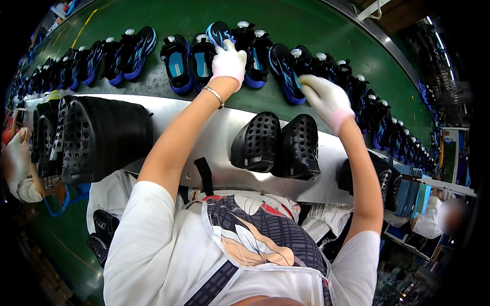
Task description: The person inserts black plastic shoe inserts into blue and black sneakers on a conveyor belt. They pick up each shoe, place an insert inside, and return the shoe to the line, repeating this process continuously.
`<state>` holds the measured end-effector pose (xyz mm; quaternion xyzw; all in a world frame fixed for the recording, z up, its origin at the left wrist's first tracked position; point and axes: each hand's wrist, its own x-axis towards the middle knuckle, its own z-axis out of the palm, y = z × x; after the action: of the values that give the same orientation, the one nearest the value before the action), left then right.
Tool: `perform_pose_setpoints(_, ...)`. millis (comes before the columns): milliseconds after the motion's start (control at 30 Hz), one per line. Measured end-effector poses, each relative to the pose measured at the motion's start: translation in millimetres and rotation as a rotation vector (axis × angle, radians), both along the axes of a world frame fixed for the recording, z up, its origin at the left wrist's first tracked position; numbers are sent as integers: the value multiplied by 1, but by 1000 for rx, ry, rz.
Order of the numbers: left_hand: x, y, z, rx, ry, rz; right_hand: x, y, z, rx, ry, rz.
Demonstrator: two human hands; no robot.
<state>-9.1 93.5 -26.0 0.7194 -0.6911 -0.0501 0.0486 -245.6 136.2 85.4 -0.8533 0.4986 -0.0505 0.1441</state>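
My left hand [228, 64], in a white glove with a pink cuff, reaches over the row of shoes on the green surface. Its fingers close on a black-and-blue sports shoe [218, 30], which lies at a slant among the others. Out to the right, my right hand [326, 99], gloved the same way, has its fingers stretched leftward beside another black-and-blue shoe [284, 71]. Whether the fingertips touch that shoe, I cannot tell. Between the hands stand a shoe with a light-blue insole [259, 58] and several more pairs, many topped with small white pieces.
On the metal ledge [204, 133] before me stand two bundles of black perforated pieces [275, 145]. A long stack of the same kind [102, 135] fills the ledge's left part. More shoes [76, 66] line the green belt [184, 15] both ways. People sit at the far left and right.
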Motion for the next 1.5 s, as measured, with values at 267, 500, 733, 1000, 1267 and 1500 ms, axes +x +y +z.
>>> perform_pose_setpoints(267, 17, 15, -14, -46, 423, -75, 81, -67, -62, 303, 460, 115)
perform_pose_setpoints(500, -15, 9, -45, -92, 460, -64, 41, -82, -73, 272, 470, 27)
perform_pose_setpoints(733, 33, 37, 0, -436, 270, -158, 34, -1, 9, -95, 45, 129)
perform_pose_setpoints(1000, 111, 50, -6, 88, -87, 32, 45, 116, 40, -258, 121, 362)
perform_pose_setpoints(1267, 64, 25, -14, -33, 85, 61, 56, 131, 25, -277, 168, 330)
perform_pose_setpoints(1500, 85, 76, -7, -481, 306, 32, 52, 125, 47, -193, 87, 314)
